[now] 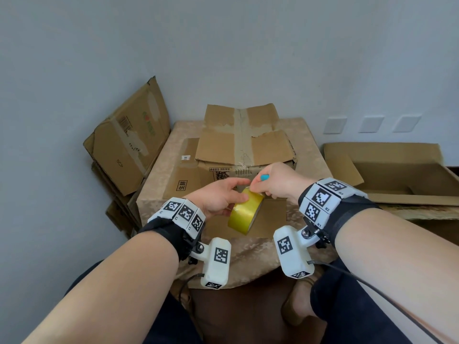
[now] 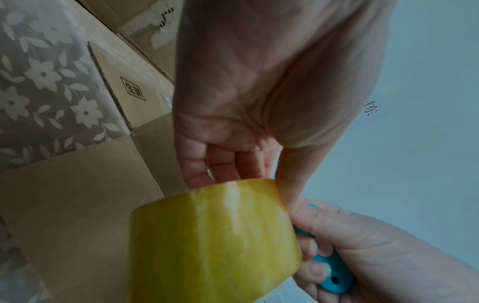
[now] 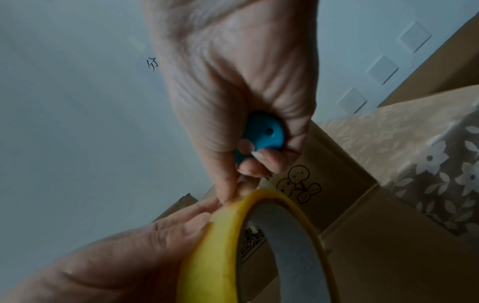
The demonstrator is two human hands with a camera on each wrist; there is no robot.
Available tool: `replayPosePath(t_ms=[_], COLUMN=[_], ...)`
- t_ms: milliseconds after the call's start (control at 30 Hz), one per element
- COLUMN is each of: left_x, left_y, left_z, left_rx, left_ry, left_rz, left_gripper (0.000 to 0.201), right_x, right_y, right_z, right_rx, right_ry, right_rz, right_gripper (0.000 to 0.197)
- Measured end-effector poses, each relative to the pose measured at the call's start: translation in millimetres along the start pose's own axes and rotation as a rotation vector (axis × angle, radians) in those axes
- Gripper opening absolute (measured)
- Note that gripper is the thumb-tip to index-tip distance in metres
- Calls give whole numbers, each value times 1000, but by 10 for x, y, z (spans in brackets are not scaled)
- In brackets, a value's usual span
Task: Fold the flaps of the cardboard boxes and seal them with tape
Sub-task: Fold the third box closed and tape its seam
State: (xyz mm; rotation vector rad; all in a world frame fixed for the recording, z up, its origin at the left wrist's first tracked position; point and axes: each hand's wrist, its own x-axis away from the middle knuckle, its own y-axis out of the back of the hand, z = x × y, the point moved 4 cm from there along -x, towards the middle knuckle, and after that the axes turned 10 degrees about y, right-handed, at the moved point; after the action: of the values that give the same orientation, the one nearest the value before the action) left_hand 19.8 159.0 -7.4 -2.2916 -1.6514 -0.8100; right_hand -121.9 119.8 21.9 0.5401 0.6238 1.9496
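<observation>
A yellow roll of tape [image 1: 244, 212] [image 2: 215, 242] [image 3: 233, 246] is held above the table, gripped by my left hand [image 1: 221, 198] [image 2: 233, 114] around its rim. My right hand [image 1: 275, 181] [image 3: 238, 114] holds a small blue cutter [image 1: 264, 177] [image 3: 261, 133] [image 2: 334, 280] in its curled fingers while thumb and forefinger pick at the roll's top edge. Behind the hands stands a brown cardboard box [image 1: 238, 142] with closed top flaps and old tape down its seam. A flattened cardboard piece [image 1: 270, 214] lies on the table beneath the roll.
The table wears a beige flowered cloth [image 1: 308, 142] [image 2: 39, 86]. Flattened boxes [image 1: 126, 145] lean against the wall at the left. A large open box [image 1: 402, 170] lies at the right. The grey wall stands close behind.
</observation>
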Motion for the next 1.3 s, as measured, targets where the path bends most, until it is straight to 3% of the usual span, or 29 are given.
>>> replayPosePath(t_ms=[300, 467, 667, 767, 900, 967, 1067, 1133, 1300], left_x=[126, 267, 382, 382, 267, 204, 135, 40, -234], left_y=[340, 709, 1226, 1543, 1907, 1980, 2008, 2019, 1957], left_z=[154, 250, 379, 448, 483, 486, 456, 459, 594], left_rx=[-49, -4, 128, 137, -198, -401, -510, -603, -913], left_ry=[-55, -83, -64, -44, 57, 138, 189, 248, 412], left_rz=[18, -15, -112, -272, -584, -706, -812, -817, -642], left_gripper=[51, 42, 26, 20, 27, 29, 36, 34, 25], right_x=[-186, -305, -458, -549, -648, -690, -773, -811, -897], right_y=[-327, -513, -675, -663, -582, -556, -556, -552, -568], right_z=[201, 403, 583, 572, 708, 760, 740, 721, 655], right_rx=[113, 130, 285, 265, 218, 237, 309, 318, 301], right_ry=[24, 117, 161, 184, 311, 343, 336, 344, 352], right_rz=[97, 132, 176, 90, -104, -115, -63, -59, -68], right_gripper=[18, 24, 25, 23, 12, 4, 23, 28, 37])
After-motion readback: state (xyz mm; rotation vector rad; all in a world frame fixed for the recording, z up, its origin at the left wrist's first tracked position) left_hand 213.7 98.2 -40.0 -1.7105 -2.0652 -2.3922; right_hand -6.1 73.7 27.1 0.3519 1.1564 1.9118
